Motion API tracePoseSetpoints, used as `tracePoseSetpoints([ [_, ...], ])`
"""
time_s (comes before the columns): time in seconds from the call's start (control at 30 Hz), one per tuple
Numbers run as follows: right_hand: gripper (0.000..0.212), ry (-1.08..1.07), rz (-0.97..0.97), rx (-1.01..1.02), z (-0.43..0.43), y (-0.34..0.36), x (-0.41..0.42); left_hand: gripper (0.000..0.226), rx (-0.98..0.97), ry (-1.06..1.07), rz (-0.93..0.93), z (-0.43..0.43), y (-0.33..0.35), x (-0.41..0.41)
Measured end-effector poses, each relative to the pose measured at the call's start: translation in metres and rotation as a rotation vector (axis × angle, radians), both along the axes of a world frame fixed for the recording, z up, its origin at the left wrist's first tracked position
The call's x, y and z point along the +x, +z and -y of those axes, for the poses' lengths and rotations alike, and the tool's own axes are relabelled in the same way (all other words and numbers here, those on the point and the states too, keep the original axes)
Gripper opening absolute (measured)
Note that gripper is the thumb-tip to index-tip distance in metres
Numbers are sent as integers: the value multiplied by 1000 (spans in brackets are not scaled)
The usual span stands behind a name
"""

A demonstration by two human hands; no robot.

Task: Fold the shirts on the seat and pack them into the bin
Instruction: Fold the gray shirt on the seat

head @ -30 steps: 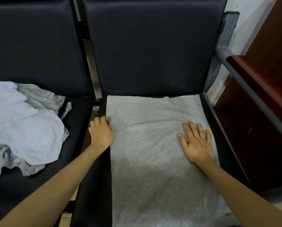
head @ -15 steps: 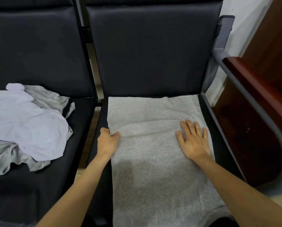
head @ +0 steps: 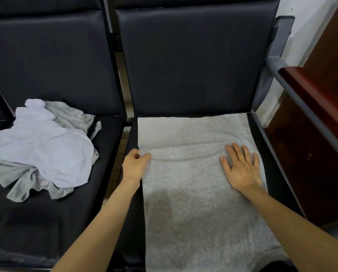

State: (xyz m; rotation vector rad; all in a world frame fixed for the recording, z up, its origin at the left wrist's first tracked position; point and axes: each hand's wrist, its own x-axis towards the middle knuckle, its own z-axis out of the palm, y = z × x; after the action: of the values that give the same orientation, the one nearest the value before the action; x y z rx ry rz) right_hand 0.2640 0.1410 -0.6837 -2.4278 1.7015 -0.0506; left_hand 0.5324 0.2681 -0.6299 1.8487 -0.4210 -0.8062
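Two hands on the grey shirt: left hand pinches its edge, right hand lies flat, fingers spread.

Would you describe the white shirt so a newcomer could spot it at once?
Start at the left seat of the dark row, where a crumpled heap lies. The white shirt is its top layer, paler than the crumpled grey shirt beneath and unlike the flat grey shirt on the right seat.

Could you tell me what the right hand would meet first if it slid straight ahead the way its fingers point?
The right hand lies flat on the grey shirt; straight ahead it would likely reach the dark backrest, depth being uncertain.
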Motion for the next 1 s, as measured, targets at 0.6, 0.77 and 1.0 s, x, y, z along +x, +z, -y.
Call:
tracePoseSetpoints([
  [0.6, 60, 3, 1, -18, 1, -2, 0, 17, -8, 38, -447, -21, -2, 32],
  [0.77, 62, 10, 6, -14, 0, -2, 1, 28, 56, -10, -226, -28, -9, 46],
  [1.0, 59, 16, 6, -8, 3, 1, 1, 20, 300, -216, 589, -13, -9, 94],
])
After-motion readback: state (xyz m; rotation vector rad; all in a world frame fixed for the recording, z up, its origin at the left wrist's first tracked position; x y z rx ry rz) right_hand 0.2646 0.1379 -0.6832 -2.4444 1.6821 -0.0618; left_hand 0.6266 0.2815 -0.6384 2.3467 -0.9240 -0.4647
